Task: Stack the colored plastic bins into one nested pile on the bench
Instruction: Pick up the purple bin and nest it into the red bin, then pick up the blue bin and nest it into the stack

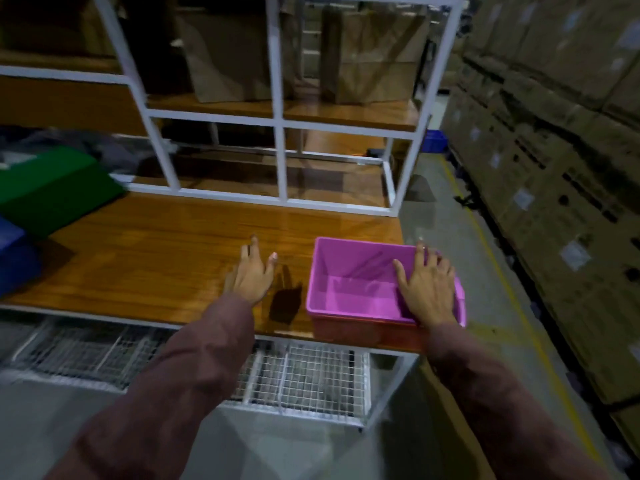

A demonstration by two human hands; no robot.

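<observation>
A pink plastic bin (349, 268) stands open side up at the right front corner of the wooden bench (156, 251). My right hand (427, 285) lies over the bin's right rim, thumb inside and fingers spread across the edge. My left hand (254, 270) hovers flat and empty over the bench, a short way left of the pink bin, fingers apart. A green bin (52, 188) lies upside down at the far left of the bench. A blue bin (15, 254) sits in front of it, cut off by the left edge of view.
A white metal shelf frame (280, 161) rises at the back of the bench with brown paper bags (374, 53) on its shelf. Wire baskets (304, 375) hang below the bench. Stacked cardboard boxes (554, 168) line the right side of an aisle.
</observation>
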